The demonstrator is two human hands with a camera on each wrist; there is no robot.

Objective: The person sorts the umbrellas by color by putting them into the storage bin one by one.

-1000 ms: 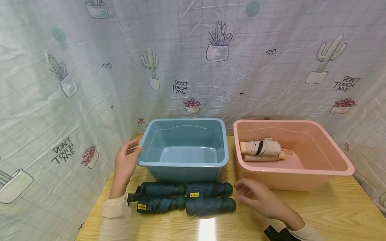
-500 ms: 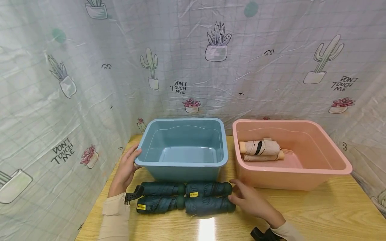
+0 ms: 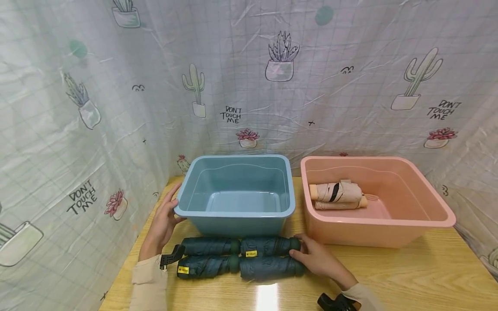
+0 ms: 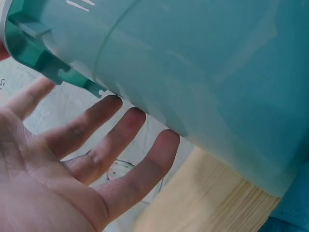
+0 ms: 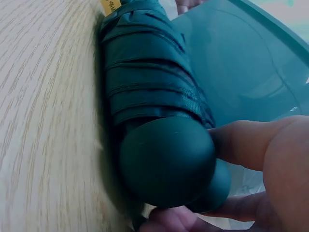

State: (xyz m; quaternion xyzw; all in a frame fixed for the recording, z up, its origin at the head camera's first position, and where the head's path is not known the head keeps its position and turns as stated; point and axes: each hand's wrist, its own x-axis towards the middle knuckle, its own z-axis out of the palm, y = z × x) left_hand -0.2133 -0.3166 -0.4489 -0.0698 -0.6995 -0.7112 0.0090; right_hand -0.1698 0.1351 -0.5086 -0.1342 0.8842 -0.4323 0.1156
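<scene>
Several dark green folded umbrellas lie in two rows before the blue bin (image 3: 235, 214). My right hand (image 3: 317, 256) is at the knob end of the back right umbrella (image 3: 266, 246), thumb and index finger on either side of its knob. The front right umbrella (image 3: 270, 268) lies just below the thumb; its rounded knob (image 5: 166, 162) fills the middle of the right wrist view and partly hides the other knob (image 5: 215, 188). At the blue bin's left side is my left hand (image 3: 162, 224), thumb near the rim, fingertips (image 4: 166, 142) touching or nearly touching the outer wall, fingers extended.
A pink bin (image 3: 375, 222) stands to the right, with beige folded umbrellas (image 3: 338, 192) lying inside at its left. The back left umbrella (image 3: 210, 246) and front left umbrella (image 3: 206, 267) lie near my left wrist. A printed curtain (image 3: 249, 86) hangs behind the wooden table (image 3: 408, 276).
My right hand has moved left from beside the umbrellas onto the back right one's knob. My left hand has shifted slightly down along the blue bin's side.
</scene>
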